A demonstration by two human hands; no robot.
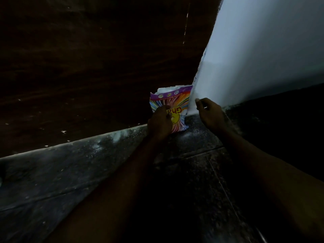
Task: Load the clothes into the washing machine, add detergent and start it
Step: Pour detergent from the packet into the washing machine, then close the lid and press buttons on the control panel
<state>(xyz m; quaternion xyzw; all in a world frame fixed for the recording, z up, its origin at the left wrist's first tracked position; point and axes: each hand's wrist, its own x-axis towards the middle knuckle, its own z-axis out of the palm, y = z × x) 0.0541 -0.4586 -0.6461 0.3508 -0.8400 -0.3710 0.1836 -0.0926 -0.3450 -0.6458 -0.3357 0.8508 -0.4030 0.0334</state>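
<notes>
A white wall (254, 50) meets a dark door (87, 58) at the floor's (87, 172) far corner, where the torn-open detergent packet (177, 102) stands propped. Left hand (160, 124) grips its front, likely to lift it; right hand (209, 111) hovers beside, fingers loosely curled, holding nothing.

A small, brightly printed plastic detergent packet (177, 102), purple along the top with rainbow rays fanning from a yellow centre and red lettering across the front, stands upright on a dark, powder-dusted ledge. Its top edge is torn open and ragged, showing white inside. Its right edge sits against the corner of a pale wall. The left hand (160, 122) grips the packet's lower left side, covering part of the print; the bottom right corner rests on the ledge.
</notes>
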